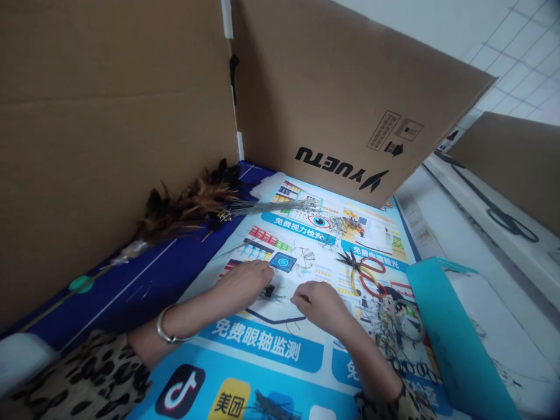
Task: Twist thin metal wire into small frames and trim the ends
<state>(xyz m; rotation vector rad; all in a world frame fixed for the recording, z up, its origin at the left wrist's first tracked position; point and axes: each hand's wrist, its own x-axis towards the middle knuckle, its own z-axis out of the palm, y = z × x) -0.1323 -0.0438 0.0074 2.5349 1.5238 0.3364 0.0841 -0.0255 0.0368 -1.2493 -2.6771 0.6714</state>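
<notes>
My left hand [245, 283] lies on a printed poster [280, 350] that covers the table, its fingers curled beside a small black piece [269, 290] with thin wires. My right hand [318, 303] sits just right of that piece, its fingers pinched together; what they hold, if anything, is too small to make out. A thin black wire [275, 319] curves on the poster below both hands. A silver bangle [168, 332] is on my left wrist.
Red and yellow handled scissors [365, 274] lie right of my hands. A feather duster [184, 213] and a bundle of metal wires [271, 206] lie at the back left. Cardboard walls [350, 87] enclose the table. A teal folder [455, 332] and small metal parts [396, 332] are at right.
</notes>
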